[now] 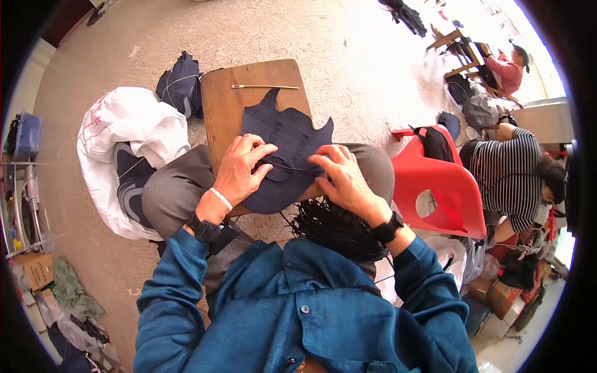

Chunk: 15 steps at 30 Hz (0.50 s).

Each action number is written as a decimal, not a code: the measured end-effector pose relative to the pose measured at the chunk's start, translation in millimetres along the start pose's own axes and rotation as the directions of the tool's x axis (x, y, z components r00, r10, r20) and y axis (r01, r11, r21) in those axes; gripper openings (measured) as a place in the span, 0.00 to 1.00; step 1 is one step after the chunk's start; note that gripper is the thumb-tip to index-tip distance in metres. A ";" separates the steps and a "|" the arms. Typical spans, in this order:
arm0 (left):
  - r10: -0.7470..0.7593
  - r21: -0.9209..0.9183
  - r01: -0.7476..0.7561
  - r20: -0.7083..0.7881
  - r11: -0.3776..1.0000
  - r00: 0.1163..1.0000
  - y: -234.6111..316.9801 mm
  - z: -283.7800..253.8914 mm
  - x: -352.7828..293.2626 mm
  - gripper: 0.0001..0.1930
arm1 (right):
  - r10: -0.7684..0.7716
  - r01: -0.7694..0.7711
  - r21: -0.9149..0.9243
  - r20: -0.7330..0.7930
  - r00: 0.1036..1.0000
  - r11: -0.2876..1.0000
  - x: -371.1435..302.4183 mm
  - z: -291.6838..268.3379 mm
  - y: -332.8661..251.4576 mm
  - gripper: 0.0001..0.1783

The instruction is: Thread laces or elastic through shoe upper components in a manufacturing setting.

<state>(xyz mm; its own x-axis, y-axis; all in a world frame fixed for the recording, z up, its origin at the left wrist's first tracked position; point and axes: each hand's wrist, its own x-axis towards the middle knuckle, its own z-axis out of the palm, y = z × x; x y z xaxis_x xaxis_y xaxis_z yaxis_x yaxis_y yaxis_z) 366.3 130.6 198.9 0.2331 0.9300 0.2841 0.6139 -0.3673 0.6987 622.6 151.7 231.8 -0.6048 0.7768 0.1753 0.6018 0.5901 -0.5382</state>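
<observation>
A navy textured shoe upper (286,128) lies over the front of a wooden stool (222,93), between my knees. My left hand (239,168) is on its left side, with thumb and index finger bent against the fabric. The fingers of my right hand (348,180) curl at the upper's right edge. A thin dark cord (287,166) crosses the upper from one hand's fingertips to the other's. Behind the upper, a long pale needle (264,87) rests on the stool. A bundle of black cords (333,230) hangs below my right hand.
At the left stands a white sack (134,118) holding dark grey-patterned uppers (132,180). Another tied bundle of uppers (179,84) lies beside the stool. A red plastic chair (454,199) is close on my right, with a person in a striped top (507,165) beyond it.
</observation>
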 end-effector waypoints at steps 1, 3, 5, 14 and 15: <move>0.007 0.039 -0.009 0.060 0.999 0.998 1.6 -0.1 3.5 0.13 | 0.004 -0.004 0.017 0.054 0.999 1.000 -2.4 2.0 4.3 0.16; 0.057 0.063 -0.061 0.059 0.996 0.997 -3.4 5.0 6.3 0.11 | -0.044 0.045 -0.033 0.044 0.998 0.998 0.4 4.4 6.4 0.09; 0.093 0.122 -0.102 0.073 0.987 0.993 -4.9 6.6 9.7 0.06 | 0.157 -0.169 0.223 0.071 0.985 0.960 -0.5 -0.8 7.6 0.07; 0.040 0.060 -0.042 0.025 0.997 0.999 1.6 9.4 2.7 0.07 | 0.462 -0.398 0.880 0.249 0.851 0.260 -30.7 -42.5 -2.1 0.13; 0.032 0.063 -0.034 0.028 0.997 0.999 4.2 9.8 3.8 0.07 | 0.442 -0.369 0.914 0.263 0.858 0.172 -33.6 -44.6 -3.3 0.14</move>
<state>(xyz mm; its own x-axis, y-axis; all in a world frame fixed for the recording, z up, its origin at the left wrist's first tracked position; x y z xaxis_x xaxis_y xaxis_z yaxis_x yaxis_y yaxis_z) 377.1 132.6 196.5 0.2740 0.9177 0.2878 0.6516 -0.3972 0.6462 664.2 133.4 264.4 -0.3900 0.8691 -0.3041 -0.1501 -0.3859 -0.9103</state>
